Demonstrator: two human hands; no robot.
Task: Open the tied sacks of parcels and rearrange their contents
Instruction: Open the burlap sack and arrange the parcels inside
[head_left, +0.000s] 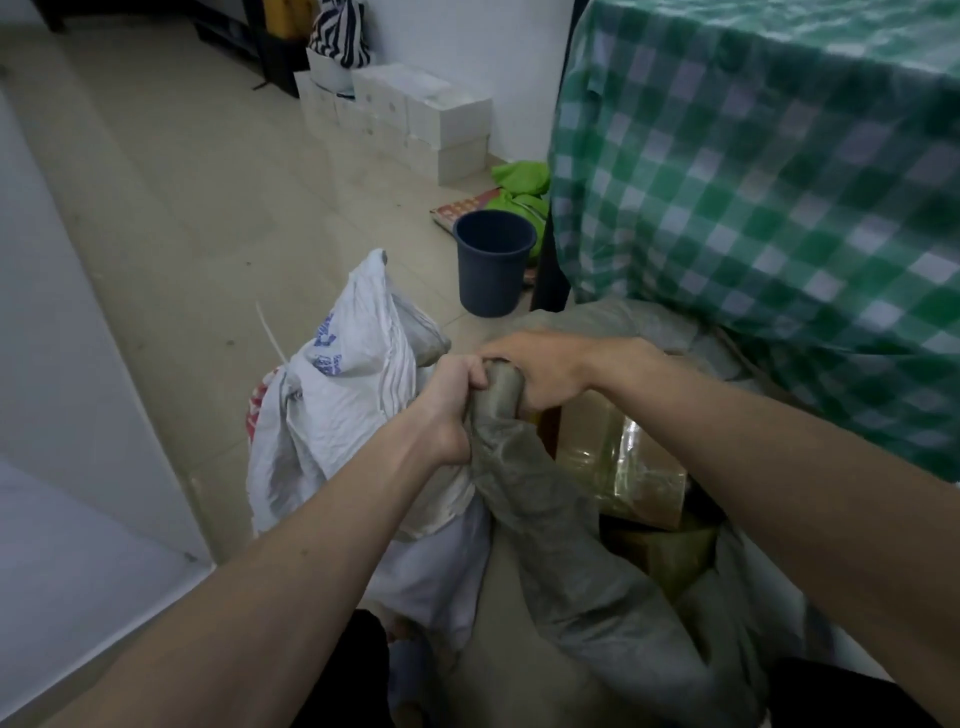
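Note:
A grey woven sack (550, 525) stands on the floor in front of me, its mouth bunched into a twisted neck. My left hand (449, 400) grips that neck from the left, and my right hand (540, 371) grips its top from the right. Beside the neck the sack gapes, showing brown taped parcels (613, 457) inside. A white woven sack (332, 410) with blue print leans against it on the left, with a white cable tie (270, 332) sticking out near its top.
A dark blue bucket (493, 265) stands on the tiled floor just beyond the sacks. A table under a green checked cloth (769, 208) fills the right. White boxes (415, 119) are stacked by the far wall, green bags (522, 184) beside them. A white panel (62, 364) lies at left.

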